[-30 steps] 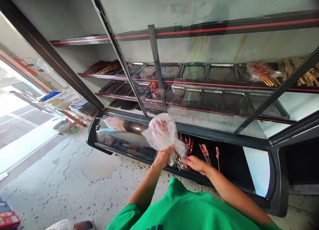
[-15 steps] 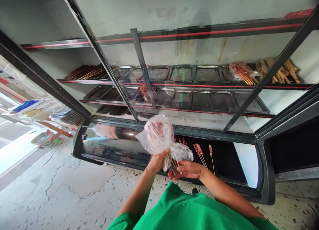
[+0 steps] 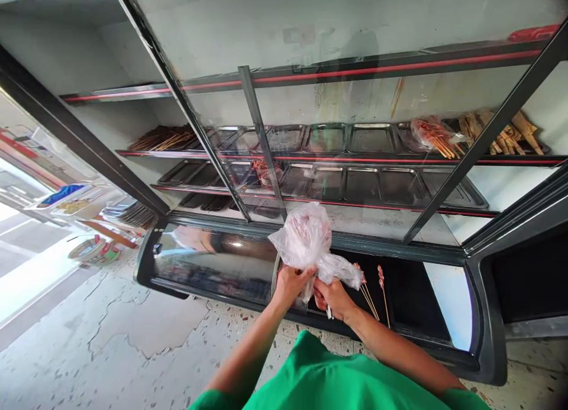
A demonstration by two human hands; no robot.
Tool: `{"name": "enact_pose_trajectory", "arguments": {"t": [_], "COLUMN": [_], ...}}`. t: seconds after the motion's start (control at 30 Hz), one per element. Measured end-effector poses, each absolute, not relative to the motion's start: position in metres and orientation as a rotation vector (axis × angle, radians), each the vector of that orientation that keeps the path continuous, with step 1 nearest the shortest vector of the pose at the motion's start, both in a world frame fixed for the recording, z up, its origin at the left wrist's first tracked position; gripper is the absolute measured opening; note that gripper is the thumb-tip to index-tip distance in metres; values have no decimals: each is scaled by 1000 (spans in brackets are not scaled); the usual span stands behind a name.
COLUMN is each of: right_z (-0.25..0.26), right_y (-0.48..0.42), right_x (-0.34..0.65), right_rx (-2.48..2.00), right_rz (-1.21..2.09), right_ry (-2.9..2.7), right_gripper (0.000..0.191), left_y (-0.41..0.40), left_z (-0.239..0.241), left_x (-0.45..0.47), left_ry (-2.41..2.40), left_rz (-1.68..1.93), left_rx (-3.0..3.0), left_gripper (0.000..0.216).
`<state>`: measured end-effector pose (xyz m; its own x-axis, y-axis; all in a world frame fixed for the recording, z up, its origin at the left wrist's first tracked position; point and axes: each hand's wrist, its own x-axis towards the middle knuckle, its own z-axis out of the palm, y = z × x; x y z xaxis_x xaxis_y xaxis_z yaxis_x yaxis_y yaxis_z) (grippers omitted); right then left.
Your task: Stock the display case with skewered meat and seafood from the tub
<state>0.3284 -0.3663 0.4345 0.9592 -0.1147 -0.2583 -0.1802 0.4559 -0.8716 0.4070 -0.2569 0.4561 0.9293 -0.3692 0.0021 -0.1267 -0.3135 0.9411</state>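
Observation:
A clear plastic bag (image 3: 307, 232) with reddish meat skewers inside is held up in front of the display fridge. My left hand (image 3: 290, 289) is closed around its gathered neck from the left. My right hand (image 3: 333, 297) is closed just below and to the right, wrapped around the lower end where the skewer sticks were. A small pale tip pokes out beneath its fingers; the rest of its grip is hidden. Loose skewers (image 3: 366, 289) and a single skewer (image 3: 382, 280) lie on the dark ledge to the right of my hands.
Behind the glass, shelves hold metal trays (image 3: 371, 139), bagged skewers (image 3: 437, 135), wrapped sticks (image 3: 497, 132) and darker skewers (image 3: 162, 138). A curved glass front (image 3: 213, 262) covers the ledge's left part. A bucket (image 3: 95, 250) and stacked trays (image 3: 126, 212) stand at the far left.
My right hand has gone from loosely spread fingers at the stick ends to a closed grip there. The bag and both hands appear farther right in view, and the camera has shifted slightly.

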Motion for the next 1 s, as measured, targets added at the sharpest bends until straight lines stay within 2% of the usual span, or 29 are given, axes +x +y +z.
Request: {"name": "enact_pose_trajectory", "arguments": {"t": [0.1, 0.17, 0.27, 0.33, 0.43, 0.57, 0.7, 0.77, 0.87, 0.93, 1.0], "right_z": [435, 434, 431, 429, 426, 424, 419, 416, 414, 415, 417], "right_y": [-377, -378, -375, -375, -383, -405, -420, -420, -413, -408, -406], "right_x": [328, 327, 324, 323, 320, 313, 306, 306, 309, 312, 313], "right_rx": [-1100, -1083, -1073, -1075, -1041, -947, -952, -1007, -1079, -1103, -1112], "right_rz": [36, 50, 67, 83, 151, 224, 257, 266, 266, 261, 248], "right_ry": [336, 352, 364, 367, 368, 340, 312, 316, 333, 340, 338], "right_gripper": [59, 61, 62, 61, 60, 56, 53, 53, 57, 57, 56], "left_y": [-251, -251, -256, -259, -252, -213, -174, -175, -205, -231, -245], "left_z": [461, 460, 456, 455, 463, 479, 481, 483, 488, 488, 485], "left_x": [403, 404, 412, 420, 439, 474, 494, 485, 453, 433, 428], "left_ry": [-482, -749, -1113, -1195, -1188, -695, -328, -292, -706, -1059, -1160], "left_rz": [132, 261, 145, 81, 134, 463, 316, 369, 493, 291, 100], "left_rx": [2061, 2104, 2135, 2168, 2190, 2214, 2140, 2107, 2121, 2130, 2126], "left_gripper": [27, 17, 34, 39, 30, 24, 21, 27, 42, 49, 31]}}
